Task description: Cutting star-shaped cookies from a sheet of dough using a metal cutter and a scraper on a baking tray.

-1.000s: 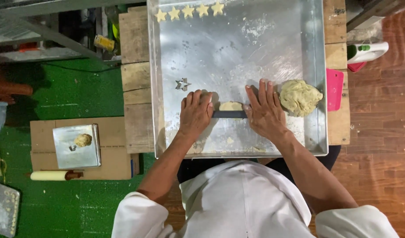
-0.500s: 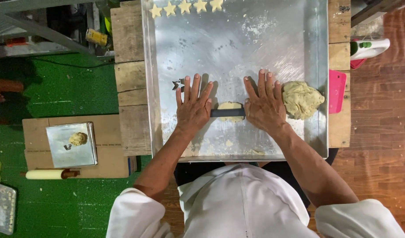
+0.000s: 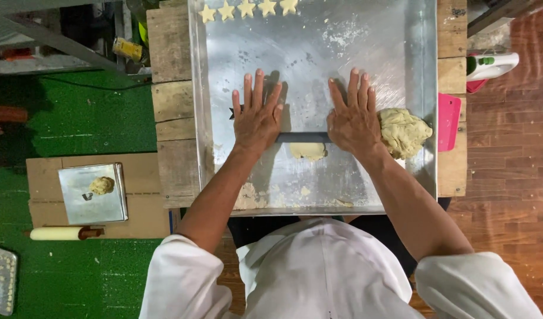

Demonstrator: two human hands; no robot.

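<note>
A large metal tray [image 3: 319, 53] lies on a wooden table [image 3: 172, 112]. Both my hands press flat, fingers spread, on a dark rolling pin [image 3: 304, 137] lying crosswise on the tray. My left hand [image 3: 257, 115] covers its left end and my right hand [image 3: 353, 115] its right end. A small flattened piece of dough [image 3: 308, 151] lies under the pin between my hands. A bigger lump of dough [image 3: 404, 131] rests just right of my right hand. A star-shaped cutter [image 3: 231, 112] peeks out at my left hand's edge. Several star-shaped dough cutouts [image 3: 247, 9] line the tray's far edge.
A pink scraper [image 3: 448, 121] lies on the table's right edge, with a white tool [image 3: 493, 65] beyond it. On the green floor at left sit cardboard, a small metal tray [image 3: 93, 201] with a dough ball [image 3: 101, 185], and a pale rolling pin [image 3: 62, 233].
My hands have slid forward over the pin, away from my body, and the fingers have gone from curled to flat and spread. The pin rolled forward over the small dough piece.
</note>
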